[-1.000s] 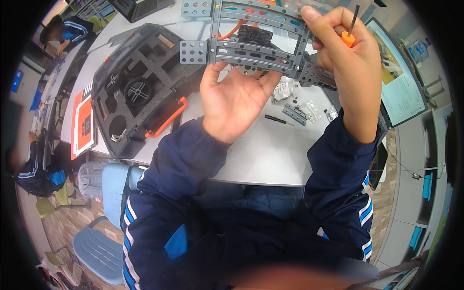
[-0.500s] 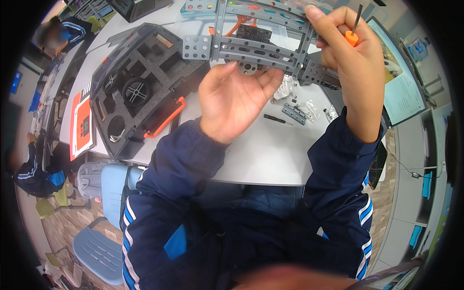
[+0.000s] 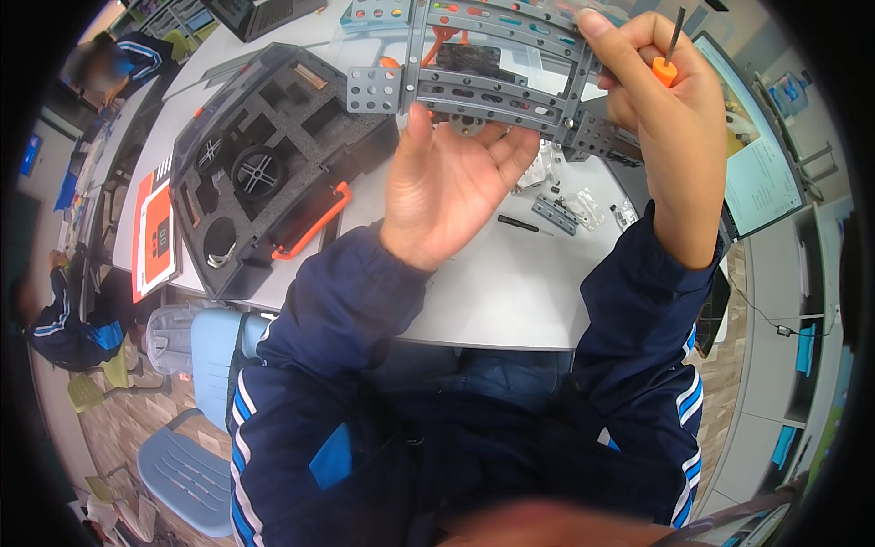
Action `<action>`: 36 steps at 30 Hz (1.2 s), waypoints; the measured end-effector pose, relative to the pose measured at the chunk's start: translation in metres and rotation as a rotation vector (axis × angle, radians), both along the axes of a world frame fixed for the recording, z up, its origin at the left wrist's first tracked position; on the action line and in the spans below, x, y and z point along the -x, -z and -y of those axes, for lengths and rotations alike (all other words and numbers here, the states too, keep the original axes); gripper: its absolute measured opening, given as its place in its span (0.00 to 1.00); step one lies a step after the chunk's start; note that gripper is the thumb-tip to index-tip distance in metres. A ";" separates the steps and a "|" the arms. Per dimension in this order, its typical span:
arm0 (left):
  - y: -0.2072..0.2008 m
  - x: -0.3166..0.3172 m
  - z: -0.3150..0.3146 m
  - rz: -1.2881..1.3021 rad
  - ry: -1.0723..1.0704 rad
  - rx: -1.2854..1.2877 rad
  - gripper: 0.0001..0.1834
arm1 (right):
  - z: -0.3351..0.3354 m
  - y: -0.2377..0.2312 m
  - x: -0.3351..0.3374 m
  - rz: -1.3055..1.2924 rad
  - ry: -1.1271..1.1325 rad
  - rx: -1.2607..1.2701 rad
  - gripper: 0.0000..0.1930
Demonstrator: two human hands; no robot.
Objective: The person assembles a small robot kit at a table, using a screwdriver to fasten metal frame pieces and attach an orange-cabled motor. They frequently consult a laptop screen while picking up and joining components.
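A grey perforated metal frame (image 3: 492,98) of curved beams and end plates is held up over the table, cut off by the top edge of view. Underneath it my left hand (image 3: 447,187) is turned palm up, its thumb at the lower beam and its fingertips behind it. A black block-shaped module (image 3: 469,60) shows through the frame's opening. My right hand (image 3: 674,114) pinches the frame's right end between thumb and forefinger. Tucked in its curled fingers is a driver with an orange handle (image 3: 663,71) and dark shaft, pointing up.
An open grey case (image 3: 301,150) with cut foam, black wheels and an orange handle lies left. A small black screwdriver (image 3: 522,224), a perforated strip (image 3: 554,215) and small bags (image 3: 585,210) lie below the frame. A laptop screen (image 3: 756,146) stands right; a blue chair (image 3: 196,465) is lower left.
My left hand has shifted slightly right, and its thumb has risen to the lower beam. The dark parts behind the frame have shifted a little. My right hand has barely moved.
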State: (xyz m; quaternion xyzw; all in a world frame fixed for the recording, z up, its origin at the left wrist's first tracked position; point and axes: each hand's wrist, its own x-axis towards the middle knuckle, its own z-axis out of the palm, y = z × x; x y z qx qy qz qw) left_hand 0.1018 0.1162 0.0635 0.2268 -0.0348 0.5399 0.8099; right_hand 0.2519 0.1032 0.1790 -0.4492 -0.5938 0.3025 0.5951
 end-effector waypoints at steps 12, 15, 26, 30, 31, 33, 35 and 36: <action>0.006 -0.002 0.000 0.060 0.047 -0.057 0.40 | 0.000 -0.002 -0.003 0.035 -0.011 -0.015 0.10; 0.006 -0.002 -0.001 0.080 0.063 -0.058 0.39 | 0.000 -0.001 -0.002 0.031 -0.009 -0.016 0.10; 0.009 0.001 -0.004 0.178 0.132 -0.017 0.34 | 0.001 -0.002 -0.004 0.110 0.031 -0.007 0.09; 0.010 0.002 -0.004 0.169 0.153 -0.018 0.34 | 0.001 -0.002 -0.004 0.097 0.021 -0.010 0.10; 0.010 0.002 -0.004 0.162 0.153 -0.016 0.33 | 0.001 -0.001 -0.004 0.091 0.016 -0.012 0.10; 0.010 0.002 -0.004 0.155 0.154 -0.017 0.33 | 0.000 -0.001 -0.004 0.089 0.011 -0.017 0.10; 0.010 0.001 -0.005 0.156 0.160 -0.021 0.33 | 0.000 -0.001 -0.005 0.083 0.005 -0.019 0.10; 0.010 0.001 -0.005 0.157 0.160 -0.017 0.33 | 0.000 -0.001 -0.005 0.078 0.001 -0.018 0.10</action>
